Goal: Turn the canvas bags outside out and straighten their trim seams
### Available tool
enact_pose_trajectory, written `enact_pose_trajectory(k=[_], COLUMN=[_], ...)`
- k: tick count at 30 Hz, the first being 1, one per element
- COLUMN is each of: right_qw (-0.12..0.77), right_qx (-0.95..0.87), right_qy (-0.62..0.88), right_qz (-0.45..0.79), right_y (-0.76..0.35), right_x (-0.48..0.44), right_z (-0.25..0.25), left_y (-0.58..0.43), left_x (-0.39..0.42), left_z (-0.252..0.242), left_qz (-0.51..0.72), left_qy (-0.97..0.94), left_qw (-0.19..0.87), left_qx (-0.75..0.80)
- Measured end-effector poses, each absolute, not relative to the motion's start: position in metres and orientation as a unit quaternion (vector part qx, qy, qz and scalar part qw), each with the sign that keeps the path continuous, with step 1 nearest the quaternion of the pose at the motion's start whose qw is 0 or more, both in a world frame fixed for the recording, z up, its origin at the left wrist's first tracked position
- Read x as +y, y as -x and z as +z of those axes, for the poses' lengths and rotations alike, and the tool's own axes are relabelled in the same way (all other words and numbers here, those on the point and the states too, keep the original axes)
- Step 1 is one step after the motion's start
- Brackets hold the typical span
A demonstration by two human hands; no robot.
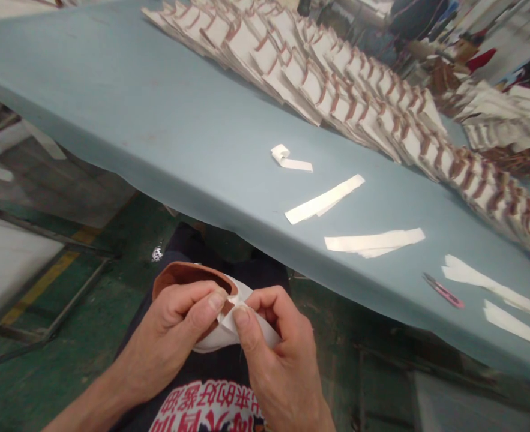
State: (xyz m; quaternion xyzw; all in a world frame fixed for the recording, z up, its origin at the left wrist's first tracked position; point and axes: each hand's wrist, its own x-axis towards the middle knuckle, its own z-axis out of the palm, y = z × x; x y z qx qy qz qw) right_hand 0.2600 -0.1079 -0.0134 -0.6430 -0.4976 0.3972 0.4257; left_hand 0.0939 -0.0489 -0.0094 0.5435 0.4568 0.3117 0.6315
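Note:
Above my lap I hold a white shoe upper (210, 343) with a brown lining, its brown collar curving up at the left. My left hand (181, 324) is closed, thumb and forefinger pinching the upper's edge near the opening. Close beside it, my right hand (278, 342) is closed too, its thumb pressing a small white flap of the upper against the fingers. The two thumbs almost meet. What lies under the fingertips is partly hidden.
White strips (375, 241) lie in small groups along the blue-grey table (111, 114), one strip curled (280, 153). Pink-handled thread snips (445, 291) rest near the right. Long overlapping rows of white and brown shoe pieces (310, 84) line the far side. A metal frame (73, 300) stands at left.

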Motion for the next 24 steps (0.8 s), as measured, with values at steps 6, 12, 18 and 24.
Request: enact_pose_trajectory(k=[6, 12, 18, 24], right_qw=[0.441, 0.443, 0.444, 0.448], right_qx=[-0.502, -0.512, -0.544, -0.601], right_qy=[0.645, 0.645, 0.647, 0.624], right_qz=[0.371, 0.355, 0.298, 0.221], right_y=[-0.257, -0.258, -0.256, -0.257], right_x=[-0.108, -0.11, -0.106, -0.101], right_z=[-0.015, -0.013, -0.01, -0.01], left_y=[-0.096, -0.099, -0.096, -0.094], left_x=[-0.05, -0.049, -0.052, -0.053], left_z=[-0.009, -0.008, -0.015, -0.018], left_qz=[0.316, 0.332, 0.328, 0.349], left_qy=[-0.551, -0.558, -0.565, -0.566], left_qw=[0.618, 0.6, 0.594, 0.577], left_qx=[0.463, 0.467, 0.469, 0.474])
